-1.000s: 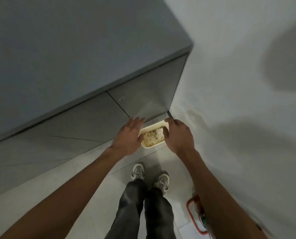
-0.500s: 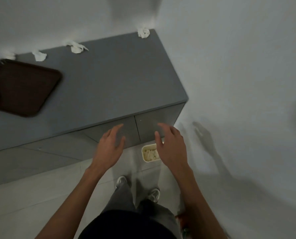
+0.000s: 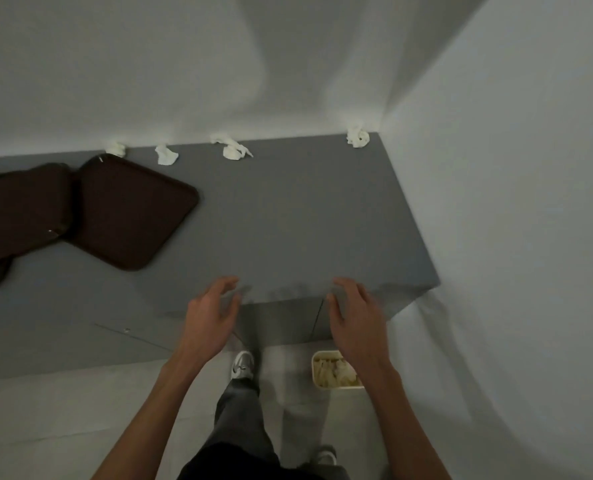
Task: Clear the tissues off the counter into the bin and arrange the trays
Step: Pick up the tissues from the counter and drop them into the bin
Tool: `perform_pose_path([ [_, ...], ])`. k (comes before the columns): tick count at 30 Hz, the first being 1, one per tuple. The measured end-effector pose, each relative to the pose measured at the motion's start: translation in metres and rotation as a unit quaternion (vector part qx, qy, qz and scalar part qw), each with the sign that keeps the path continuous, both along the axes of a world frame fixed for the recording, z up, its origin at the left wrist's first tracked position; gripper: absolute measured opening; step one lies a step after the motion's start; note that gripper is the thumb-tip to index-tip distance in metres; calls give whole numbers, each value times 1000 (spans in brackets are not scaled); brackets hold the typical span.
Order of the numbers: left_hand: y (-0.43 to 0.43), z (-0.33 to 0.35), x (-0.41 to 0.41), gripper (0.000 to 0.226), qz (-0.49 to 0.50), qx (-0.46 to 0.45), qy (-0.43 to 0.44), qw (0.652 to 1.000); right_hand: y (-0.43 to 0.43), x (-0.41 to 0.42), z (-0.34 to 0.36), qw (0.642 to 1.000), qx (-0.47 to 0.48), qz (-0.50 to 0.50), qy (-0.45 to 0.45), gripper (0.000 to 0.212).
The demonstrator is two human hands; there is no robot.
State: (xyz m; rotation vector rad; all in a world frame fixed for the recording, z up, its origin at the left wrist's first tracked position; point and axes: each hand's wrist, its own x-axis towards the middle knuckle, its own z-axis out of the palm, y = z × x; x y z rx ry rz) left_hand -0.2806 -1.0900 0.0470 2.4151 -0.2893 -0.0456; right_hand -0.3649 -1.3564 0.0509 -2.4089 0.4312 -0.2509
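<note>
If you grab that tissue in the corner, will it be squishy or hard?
Probably squishy: the corner tissue looks crumpled and puffy. Likely very light, being thin paper. It shouldn't roll, given its lumpy shape.

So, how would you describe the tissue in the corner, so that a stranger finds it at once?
Start from the long grey counter against the white wall. Follow its back edge to the right end, where the two walls meet. The crumpled white tissue lies there alone, well apart from the three other tissues further left.
</note>
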Motion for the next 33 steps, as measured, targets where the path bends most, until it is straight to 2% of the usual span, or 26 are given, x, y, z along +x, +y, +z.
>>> perform_pose_path([
  [3,22,-7,57,24,7,9,1,1000,17,53,-11,1000,-26,2,6,30],
  [11,73,-8,210,26,6,5,18,1000,63,208,-34,998,-54,11,1,25],
  [16,105,-5,283,27,0,-8,30,1000,108,330,-37,994,-63,76,48,28],
  [20,121,-9,310,27,9,-31,8,999,133,431,-40,980,-127,135,77,31],
  [22,130,-11,314,27,21,-40,10,999,140,477,-48,967,-175,161,92,40],
  [24,138,-10,314,27,28,-44,12,999,144,515,-57,959,-188,190,93,58],
  [26,144,-8,314,27,34,-49,15,998,143,542,-69,957,-179,200,112,69],
  [28,150,-6,314,28,37,-50,20,998,145,556,-85,956,-174,190,141,70],
  [30,154,-5,315,28,38,-53,27,997,150,555,-101,954,-194,174,148,59],
  [33,154,-3,322,27,45,-59,33,997,160,531,-112,962,-190,162,111,46],
])
